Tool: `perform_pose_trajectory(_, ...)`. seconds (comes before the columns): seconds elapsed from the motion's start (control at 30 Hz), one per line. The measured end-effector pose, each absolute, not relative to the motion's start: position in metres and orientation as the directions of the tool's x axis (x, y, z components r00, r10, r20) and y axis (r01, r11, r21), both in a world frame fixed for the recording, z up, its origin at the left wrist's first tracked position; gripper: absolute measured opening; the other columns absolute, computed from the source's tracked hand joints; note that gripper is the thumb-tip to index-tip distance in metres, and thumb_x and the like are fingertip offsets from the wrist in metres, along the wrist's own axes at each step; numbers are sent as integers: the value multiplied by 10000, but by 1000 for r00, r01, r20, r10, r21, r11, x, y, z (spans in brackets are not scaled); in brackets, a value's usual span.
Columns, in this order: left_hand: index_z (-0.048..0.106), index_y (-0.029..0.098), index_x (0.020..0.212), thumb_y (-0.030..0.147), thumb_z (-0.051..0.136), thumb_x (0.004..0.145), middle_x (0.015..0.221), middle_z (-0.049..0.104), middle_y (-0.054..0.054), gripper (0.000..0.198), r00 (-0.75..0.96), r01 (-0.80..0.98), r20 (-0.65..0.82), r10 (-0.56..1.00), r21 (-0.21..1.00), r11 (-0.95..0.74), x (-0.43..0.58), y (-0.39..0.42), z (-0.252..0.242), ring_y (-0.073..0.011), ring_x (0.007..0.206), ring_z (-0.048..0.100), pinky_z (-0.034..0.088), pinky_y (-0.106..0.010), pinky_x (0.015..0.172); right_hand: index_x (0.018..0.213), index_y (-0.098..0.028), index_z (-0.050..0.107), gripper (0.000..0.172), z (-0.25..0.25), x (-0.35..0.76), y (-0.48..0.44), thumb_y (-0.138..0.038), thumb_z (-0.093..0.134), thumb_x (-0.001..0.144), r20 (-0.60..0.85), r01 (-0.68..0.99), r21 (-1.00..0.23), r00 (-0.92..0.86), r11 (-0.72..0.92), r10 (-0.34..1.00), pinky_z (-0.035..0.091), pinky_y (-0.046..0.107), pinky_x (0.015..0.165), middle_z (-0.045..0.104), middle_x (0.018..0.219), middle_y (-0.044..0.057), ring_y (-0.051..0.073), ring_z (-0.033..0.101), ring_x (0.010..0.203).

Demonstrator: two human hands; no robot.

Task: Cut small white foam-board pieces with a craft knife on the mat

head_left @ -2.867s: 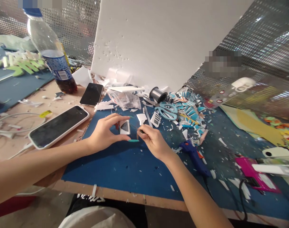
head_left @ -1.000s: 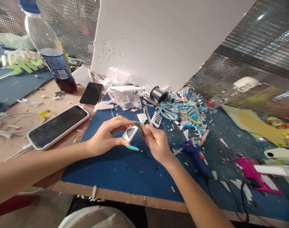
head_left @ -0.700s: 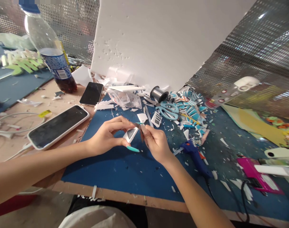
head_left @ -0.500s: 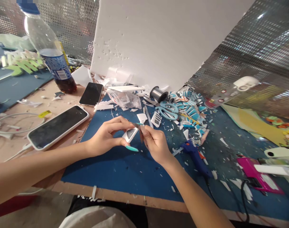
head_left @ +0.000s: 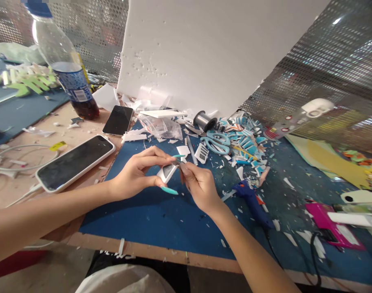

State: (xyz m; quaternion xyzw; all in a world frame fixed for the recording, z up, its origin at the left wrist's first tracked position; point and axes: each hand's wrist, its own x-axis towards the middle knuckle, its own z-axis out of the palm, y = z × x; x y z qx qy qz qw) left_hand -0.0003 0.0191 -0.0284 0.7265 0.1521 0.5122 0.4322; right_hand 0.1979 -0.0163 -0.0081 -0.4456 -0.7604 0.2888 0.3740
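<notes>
left hand (head_left: 133, 177) has the small white piece (head_left: 166, 172) pinched between thumb and index, fingers (head_left: 157, 152) clamped on its edges. the piece is held in the air just above the blue mat (head_left: 161, 219), dark window facing up, tilted. right hand (head_left: 201, 187) is closed round a thin dark tool (head_left: 181, 177), whose tip sits at the piece's right edge. can't tell if it's a blade or a pick, too small.

risks as i see them:
- the piece is unsupported. any push from the tool is taken only by the pinch, so it could twist or pop out. if it drops it lands among white offcuts on the mat and would be hard to find.
- the tool points toward the left thumb and index. if it slips off the edge, it goes into skin.
- long teal nails mean the grip is on the nail tips and pad edges rather than the full pads, so there's little friction.
- both forearms are off the counter (head_left: 82, 134), with no bracing, so there's tremor at the tip.
- the blue glue gun (head_left: 251, 201) lies just beside the right wrist, with its cord trailing toward the near edge. an elbow shift could snag it. can't tell if it's hot.
- the scissors (head_left: 216, 141) and scrap pile (head_left: 245, 142) are near but not in the way.
</notes>
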Motion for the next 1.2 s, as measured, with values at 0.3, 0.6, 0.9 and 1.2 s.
perform_pose_trajectory(0.3, 663, 255, 1109, 312, 732, 714, 988, 609, -83, 405, 431, -195, 579, 692, 809, -555, 1, 18, -27, -198, 949, 588, 507, -353, 859, 625, -197, 409, 354, -7, 195, -18, -298, 367, 961, 336, 443, -766, -342, 466, 878, 310, 215, 481, 379, 493, -48, 83, 393, 447)
perform_pose_trajectory(0.6, 654, 285, 1127, 302, 755, 697, 935, 584, -58, 442, 398, -276, 545, 738, 838, -471, 2, 20, -26, -166, 915, 567, 508, -304, 834, 611, -189, 432, 388, -5, 193, -20, -343, 367, 961, 309, 410, -780, -405, 473, 860, 312, 211, 473, 400, 507, -44, 77, 407, 445)
perform_pose_trajectory(0.9, 636, 258, 1142, 292, 809, 602, 869, 549, -26, 568, 380, -116, 629, 678, 760, -639, -2, 23, -29, -145, 807, 524, 475, -285, 745, 628, -202, 398, 399, -8, 199, -17, -410, 325, 961, 313, 428, -800, -299, 420, 902, 311, 213, 462, 390, 493, -49, 82, 388, 435)
perform_pose_trajectory(1.2, 636, 213, 1079, 369, 803, 591, 815, 547, -13, 538, 368, 85, 699, 614, 632, -771, -2, 17, -19, -146, 754, 517, 484, -286, 692, 635, -198, 401, 392, -10, 199, -13, -404, 337, 962, 312, 428, -799, -305, 422, 900, 312, 211, 475, 397, 529, -48, 74, 394, 458)
